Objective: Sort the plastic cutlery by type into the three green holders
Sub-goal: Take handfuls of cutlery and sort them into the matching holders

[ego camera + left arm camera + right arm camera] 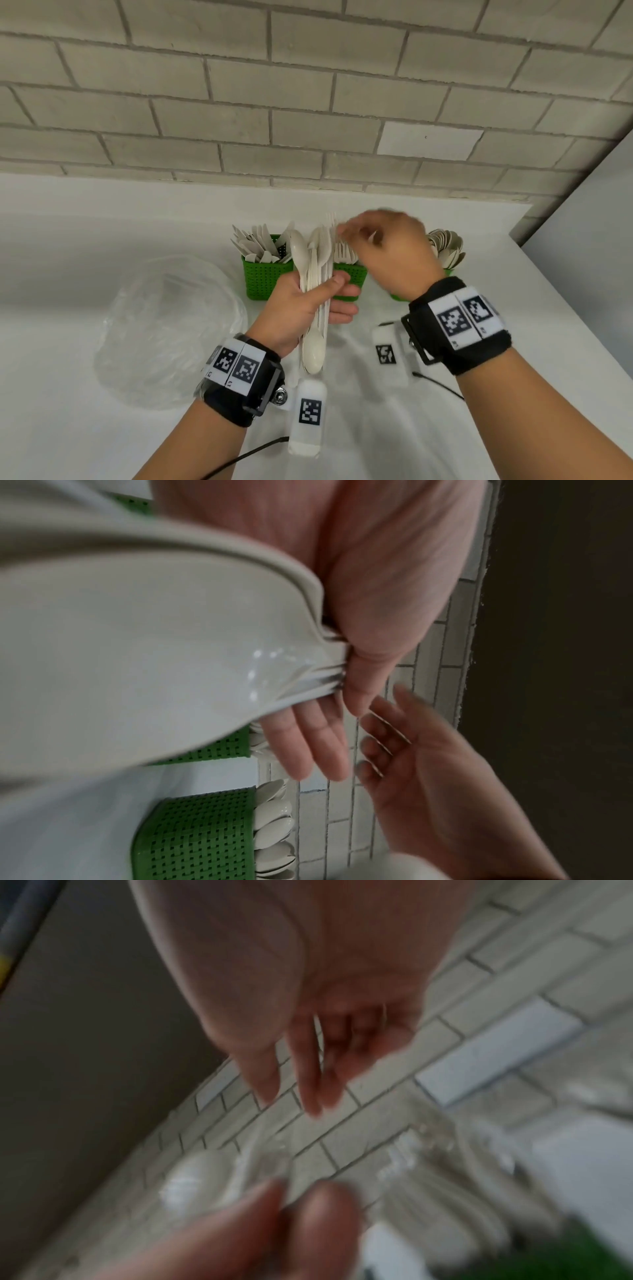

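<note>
White tabletop [102,428] against pale brick wall [239,102]: cutlery sort well advanced, not finished.

Mixed bundle of spoons and forks [317,291], upright, clasped in left hand [301,308]. Right hand [387,250] just above the bundle's tips, blurred; whether it pinches a piece cannot be told. Beyond both hands: knife holder [262,279], fork holder [352,277], spoon holder [202,837], all stocked. Crumpled clear bag [168,329] left of the left hand.

Cutlery bundle [317,274] seemingly fronting middle holder [352,274]
</note>
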`<state>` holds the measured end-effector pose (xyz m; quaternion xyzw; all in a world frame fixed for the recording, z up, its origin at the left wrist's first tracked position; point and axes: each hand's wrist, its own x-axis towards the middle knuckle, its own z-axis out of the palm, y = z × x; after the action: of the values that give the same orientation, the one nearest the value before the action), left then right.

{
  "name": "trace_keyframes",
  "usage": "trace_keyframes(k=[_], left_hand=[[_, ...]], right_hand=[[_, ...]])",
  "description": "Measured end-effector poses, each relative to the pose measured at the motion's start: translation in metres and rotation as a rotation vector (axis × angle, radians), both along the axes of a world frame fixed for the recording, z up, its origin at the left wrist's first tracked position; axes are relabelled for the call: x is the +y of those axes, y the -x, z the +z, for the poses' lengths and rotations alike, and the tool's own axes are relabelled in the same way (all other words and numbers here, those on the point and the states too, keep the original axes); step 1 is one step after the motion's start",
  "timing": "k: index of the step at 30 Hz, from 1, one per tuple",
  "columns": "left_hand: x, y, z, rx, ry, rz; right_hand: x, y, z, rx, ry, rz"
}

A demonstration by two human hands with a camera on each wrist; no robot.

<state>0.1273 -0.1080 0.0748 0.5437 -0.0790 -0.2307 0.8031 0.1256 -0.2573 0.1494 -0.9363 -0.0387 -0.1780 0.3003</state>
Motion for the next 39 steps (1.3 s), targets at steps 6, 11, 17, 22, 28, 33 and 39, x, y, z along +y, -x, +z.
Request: trace_keyframes(k=[6,11,17,22,28,33,39], left_hand=[[0.002,0.006,0.000,-0.040,-0.001,-0.037],[0.002,0.008,-0.001,-0.026,0.010,-0.040],[-0.001,0.011,-0.006,0.014,0.034,0.008],[-0.001,0.010,-0.010,0.031,-0.009,0.090],[0.004,0.010,-0.009,0.052,-0.010,0.083],[0.007,0.008,-0.011,0.045,-0.025,0.111],[0.012,0.005,-0.016,0.066,-0.004,0.180]], right_hand=[[-0.001,0.005,-0.016,0.250,-0.406,0.123],[-0.010,0.003,-0.030,0.259,-0.620,0.060],[-0.009,0.005,-0.042,0.271,-0.819,0.056],[-0.009,0.004,-0.046,0.258,-0.898,0.008],[-0.018,0.001,-0.040,0.294,-0.965,0.071],[-0.011,0.006,-0.047,0.393,-0.905,0.101],[-0.016,0.005,-0.043,0.228,-1.001,0.015]])
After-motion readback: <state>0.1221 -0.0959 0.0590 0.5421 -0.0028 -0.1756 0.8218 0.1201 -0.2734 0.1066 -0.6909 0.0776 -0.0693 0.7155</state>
